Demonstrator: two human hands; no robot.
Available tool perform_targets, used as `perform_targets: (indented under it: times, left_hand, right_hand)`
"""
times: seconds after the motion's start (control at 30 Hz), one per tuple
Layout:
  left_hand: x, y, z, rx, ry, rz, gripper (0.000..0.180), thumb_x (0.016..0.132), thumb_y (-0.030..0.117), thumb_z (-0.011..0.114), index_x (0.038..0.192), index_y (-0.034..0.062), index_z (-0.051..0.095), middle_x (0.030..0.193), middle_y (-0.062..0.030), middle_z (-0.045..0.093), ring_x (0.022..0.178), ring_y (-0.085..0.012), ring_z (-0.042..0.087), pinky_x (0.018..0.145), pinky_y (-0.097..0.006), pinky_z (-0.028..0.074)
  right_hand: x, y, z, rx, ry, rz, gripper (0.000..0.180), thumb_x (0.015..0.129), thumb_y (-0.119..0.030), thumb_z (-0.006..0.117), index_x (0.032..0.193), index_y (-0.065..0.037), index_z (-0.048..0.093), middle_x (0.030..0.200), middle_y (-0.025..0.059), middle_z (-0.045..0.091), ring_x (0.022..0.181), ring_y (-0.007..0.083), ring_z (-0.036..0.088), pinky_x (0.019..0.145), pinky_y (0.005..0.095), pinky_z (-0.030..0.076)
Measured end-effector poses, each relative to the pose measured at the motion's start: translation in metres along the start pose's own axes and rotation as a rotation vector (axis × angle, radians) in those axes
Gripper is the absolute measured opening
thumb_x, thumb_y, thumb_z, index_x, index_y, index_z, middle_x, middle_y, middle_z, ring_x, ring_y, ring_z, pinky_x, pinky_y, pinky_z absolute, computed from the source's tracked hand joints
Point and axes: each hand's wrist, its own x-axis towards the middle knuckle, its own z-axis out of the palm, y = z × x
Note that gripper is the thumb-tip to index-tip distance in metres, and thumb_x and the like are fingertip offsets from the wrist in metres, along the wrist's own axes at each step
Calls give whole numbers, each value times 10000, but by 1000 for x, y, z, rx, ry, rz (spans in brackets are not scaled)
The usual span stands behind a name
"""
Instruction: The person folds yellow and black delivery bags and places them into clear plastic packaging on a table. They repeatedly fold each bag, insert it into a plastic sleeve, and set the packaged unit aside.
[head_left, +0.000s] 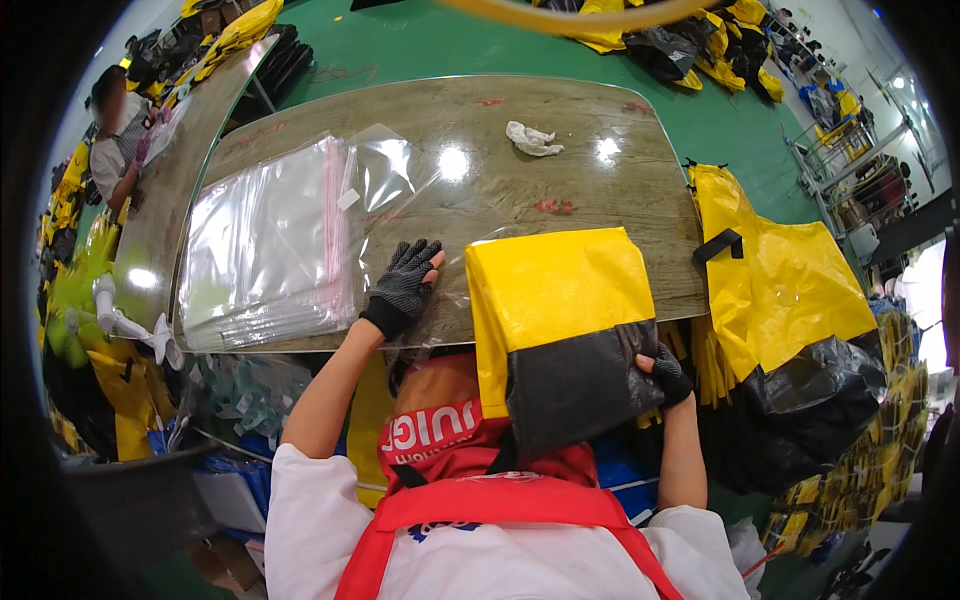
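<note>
My left hand (pixel 402 288), in a dark dotted glove with bare fingertips, lies flat with fingers stretched out. Beneath or beside it a clear plastic bag (pixel 372 225) is spread on the table. My right hand (pixel 668 376), gloved the same way, grips the lower right edge of a folded yellow and black plastic sheet or bag (pixel 560 275). Its upper part rests on the table, and the black part hangs over the near edge toward my lap. Left of my left hand lies a thick stack of clear plastic bags (pixel 265 240).
The wood-look table (pixel 450 110) has a crumpled white scrap (pixel 533 139) toward its far side. A pile of yellow and black bags (pixel 780 285) hangs by the table's right end. Another table (pixel 185 150) stands at left, with a person (pixel 120 150) beside it.
</note>
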Motion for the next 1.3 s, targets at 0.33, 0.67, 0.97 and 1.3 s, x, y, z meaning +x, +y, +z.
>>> perform_targets:
  times: [0.33, 0.67, 0.97, 1.3]
  left_hand:
    - [-5, 39, -75, -153, -186, 100, 380, 959, 204, 336, 1281, 65, 483, 1328, -131, 471, 1265, -328, 380, 1093, -419, 224]
    - [-15, 72, -81, 169, -142, 183, 398, 899, 200, 464, 1277, 73, 463, 1293, -131, 490, 1225, -347, 410, 1087, -468, 232]
    - [-24, 92, -63, 83, -119, 118, 512, 815, 172, 608, 1290, 66, 448, 1341, -156, 447, 1289, -375, 340, 1097, -475, 209]
    - [-60, 39, -25, -1505, 46, -668, 569, 820, 193, 649, 1312, 35, 411, 1197, -117, 524, 1096, -214, 506, 943, -325, 398]
  right_hand:
    - [-4, 56, 99, -397, -235, 60, 677, 714, -207, 764, 1292, -22, 466, 1253, 107, 543, 1172, 223, 490, 992, 333, 370]
    - [183, -62, 136, -1312, -260, -337, 612, 778, -440, 661, 1190, -3, 543, 1218, 204, 549, 1135, 324, 525, 932, 345, 427]
    - [108, -35, 50, -747, -210, -195, 283, 851, -279, 603, 948, -14, 582, 866, 47, 609, 833, 131, 541, 766, 275, 442]
    - [81, 9, 75, -696, 200, -417, 331, 805, -275, 677, 920, 30, 626, 765, 85, 656, 699, 130, 600, 657, 263, 484]
